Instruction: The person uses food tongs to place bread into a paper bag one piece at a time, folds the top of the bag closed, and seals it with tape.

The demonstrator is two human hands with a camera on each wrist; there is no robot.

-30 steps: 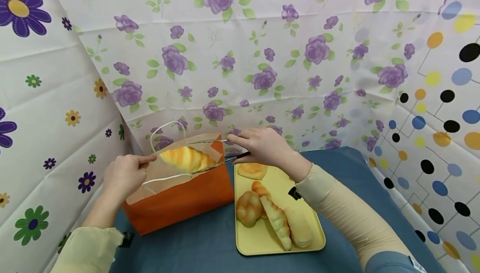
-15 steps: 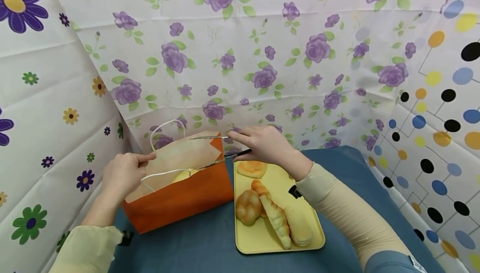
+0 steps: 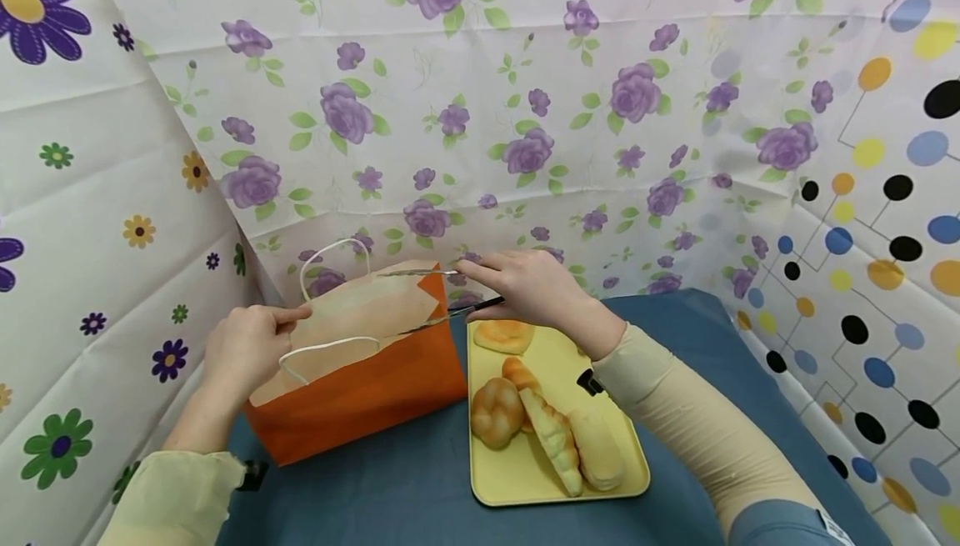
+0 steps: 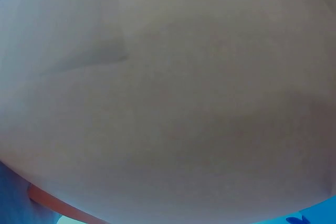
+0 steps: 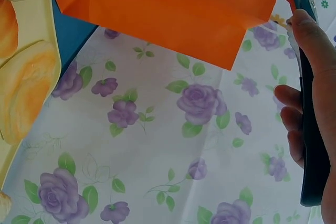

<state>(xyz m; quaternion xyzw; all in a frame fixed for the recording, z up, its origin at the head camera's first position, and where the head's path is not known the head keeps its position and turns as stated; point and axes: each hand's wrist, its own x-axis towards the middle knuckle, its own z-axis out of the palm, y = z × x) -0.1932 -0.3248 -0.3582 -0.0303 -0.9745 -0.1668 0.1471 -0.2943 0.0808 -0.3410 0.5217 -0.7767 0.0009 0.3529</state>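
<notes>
An orange paper bag (image 3: 367, 408) with white handles stands at the left of the table in the head view, its mouth facing up. My left hand (image 3: 246, 350) grips its left rim, index finger extended along the edge. In my right hand (image 3: 534, 292) is a pair of metal tongs (image 3: 483, 306) with black grips, also at the right of the right wrist view as tongs (image 5: 311, 145). The tongs' arms are spread over the bag's mouth with nothing between them. A beige surface fills most of the left wrist view and hides the left hand.
Right of the bag lies a yellow tray (image 3: 517, 492) with several breads, among them a knotted bun (image 3: 497, 413), a long braided loaf (image 3: 553, 438) and an oval roll (image 3: 597, 450). A blue cloth (image 3: 405, 479) covers the table; floral sheets (image 3: 480, 112) enclose it.
A yellow, croissant-like bread between the tongs has dropped down into the bag and out of sight. The tongs and both hands have stayed almost in place.
</notes>
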